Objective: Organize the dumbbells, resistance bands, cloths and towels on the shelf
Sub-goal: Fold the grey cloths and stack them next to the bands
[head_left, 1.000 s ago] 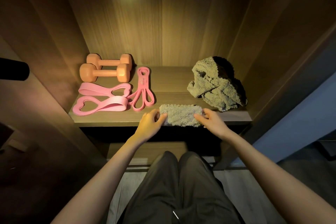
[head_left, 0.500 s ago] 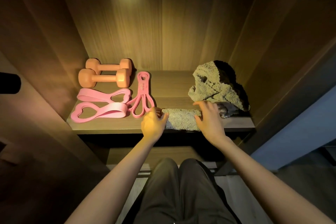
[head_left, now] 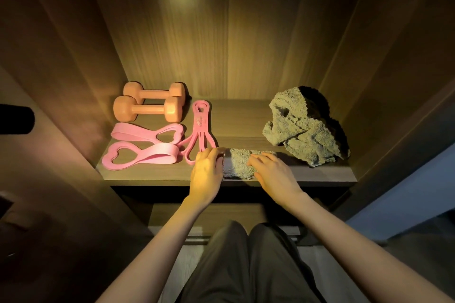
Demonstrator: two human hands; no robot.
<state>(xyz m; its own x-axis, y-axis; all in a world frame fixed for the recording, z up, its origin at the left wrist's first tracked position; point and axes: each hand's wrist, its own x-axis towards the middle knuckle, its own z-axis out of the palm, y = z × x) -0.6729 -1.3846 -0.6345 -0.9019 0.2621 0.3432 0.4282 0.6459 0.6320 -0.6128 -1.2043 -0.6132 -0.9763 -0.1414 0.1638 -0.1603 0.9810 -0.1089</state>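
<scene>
I logged the left hand [head_left: 206, 172] curled round one end of the folded towel [head_left: 240, 164], right hand [head_left: 273, 172] flat on it, at the shelf [head_left: 152, 179] front — looped band [head_left: 200, 130] just left, crumpled towel [head_left: 304, 130] close right.

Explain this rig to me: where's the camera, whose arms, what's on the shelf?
No robot here: a person works bare-handed, and the single camera sits on their head, looking forward and down, so the arms are their own. On the wooden shelf lie two orange dumbbells, pink resistance bands and a crumpled towel at the right. At the front lies a folded towel: the right hand lies flat on it, the left hand touches its left end. Nothing is lifted.
</scene>
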